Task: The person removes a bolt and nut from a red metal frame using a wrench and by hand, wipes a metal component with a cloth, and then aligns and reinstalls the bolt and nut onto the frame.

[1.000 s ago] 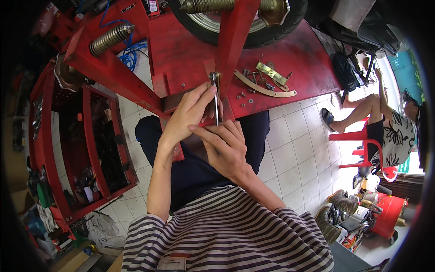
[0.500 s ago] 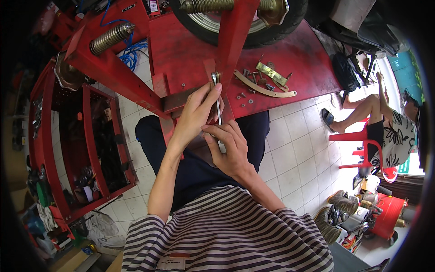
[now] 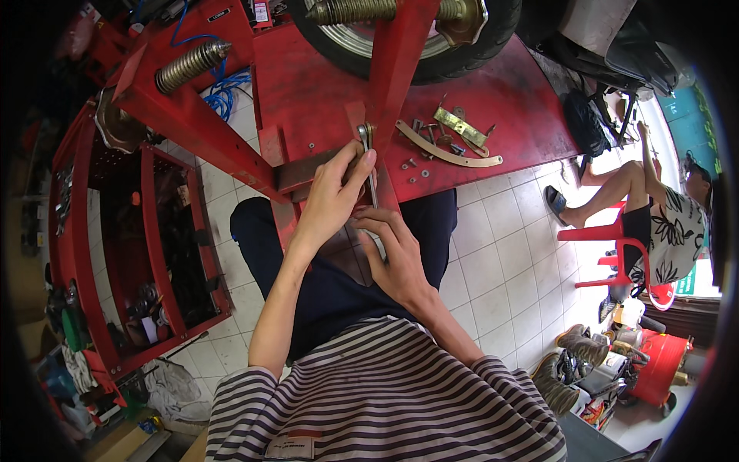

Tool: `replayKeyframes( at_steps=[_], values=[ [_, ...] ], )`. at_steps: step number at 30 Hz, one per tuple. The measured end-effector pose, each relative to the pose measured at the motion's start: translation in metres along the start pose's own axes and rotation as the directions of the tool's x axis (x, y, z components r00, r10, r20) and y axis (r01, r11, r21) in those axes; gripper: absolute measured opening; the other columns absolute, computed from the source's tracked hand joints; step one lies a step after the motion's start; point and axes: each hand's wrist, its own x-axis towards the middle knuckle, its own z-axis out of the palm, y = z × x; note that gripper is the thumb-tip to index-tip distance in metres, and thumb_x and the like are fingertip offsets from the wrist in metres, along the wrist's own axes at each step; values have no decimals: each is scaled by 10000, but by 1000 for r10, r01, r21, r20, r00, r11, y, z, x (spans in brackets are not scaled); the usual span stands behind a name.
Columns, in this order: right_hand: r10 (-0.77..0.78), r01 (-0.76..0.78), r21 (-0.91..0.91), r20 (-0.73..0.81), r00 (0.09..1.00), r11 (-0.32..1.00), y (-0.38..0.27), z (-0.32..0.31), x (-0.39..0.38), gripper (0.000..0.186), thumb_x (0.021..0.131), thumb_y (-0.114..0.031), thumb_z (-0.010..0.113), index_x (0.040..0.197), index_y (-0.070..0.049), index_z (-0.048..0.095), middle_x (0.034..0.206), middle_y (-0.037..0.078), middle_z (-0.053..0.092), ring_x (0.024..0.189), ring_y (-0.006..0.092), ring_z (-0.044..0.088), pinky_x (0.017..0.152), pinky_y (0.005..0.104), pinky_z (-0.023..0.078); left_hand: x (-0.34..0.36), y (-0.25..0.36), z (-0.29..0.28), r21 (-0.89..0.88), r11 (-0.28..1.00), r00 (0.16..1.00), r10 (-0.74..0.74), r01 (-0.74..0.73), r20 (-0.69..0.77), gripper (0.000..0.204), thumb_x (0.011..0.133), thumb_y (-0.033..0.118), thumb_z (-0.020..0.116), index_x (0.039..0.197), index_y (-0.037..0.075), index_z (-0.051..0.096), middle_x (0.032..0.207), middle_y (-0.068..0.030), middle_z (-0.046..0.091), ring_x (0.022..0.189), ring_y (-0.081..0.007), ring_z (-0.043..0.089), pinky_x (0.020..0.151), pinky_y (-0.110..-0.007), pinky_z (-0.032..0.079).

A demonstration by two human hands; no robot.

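Observation:
A silver wrench (image 3: 373,189) stands nearly lengthwise in front of me. Its ring end sits at a bolt (image 3: 369,126) on the red metal upright (image 3: 391,65). My left hand (image 3: 332,189) is closed around the wrench's upper part, with the thumb along it just below the ring end. Lower down, my right hand (image 3: 394,250) has its fingers curled over the shaft, thumb apart; the fingers hide the wrench's lower end.
On the red bench (image 3: 323,85) lie a curved metal strip (image 3: 446,152), a brass-coloured bracket (image 3: 462,127) and several bolts. A wheel (image 3: 493,46) stands behind. Left is a red rack (image 3: 150,231); right, a seated person (image 3: 670,231) on a red chair (image 3: 593,233).
My right hand's fingers have shifted slightly, and the wrench's lower end, seen below them before, is now hidden. The left hand stays near the ring end.

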Motion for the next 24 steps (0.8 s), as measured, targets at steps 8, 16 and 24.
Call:
replayKeyframes(
  at_steps=[8,16,24],
  values=[
    [20,-23,-33,-73,997,999,-3,1,-3,260,897,-21,676,1149,-52,620,1282,170,536,1215,364,560,944,409,526,3,3,-12,274,957,995,100,-96,1,301,1047,283,526,1020,-15,557,736,-198,603,662,-388,549,641,-413,430],
    [37,-38,-11,-73,997,999,-3,-1,-9,289,886,-8,694,1160,-52,614,1201,159,531,1074,333,586,883,419,533,5,0,-1,476,862,957,264,-176,-124,273,1031,236,542,1106,-26,569,959,-228,651,867,-451,624,726,-481,473],
    [-70,64,-52,-124,990,997,-2,-2,-11,301,839,39,722,1112,-44,625,1123,141,562,1039,313,566,870,390,502,3,1,0,375,913,969,217,-160,-115,218,1031,187,539,1054,-30,537,877,-224,622,778,-413,618,677,-454,474]
  ],
)
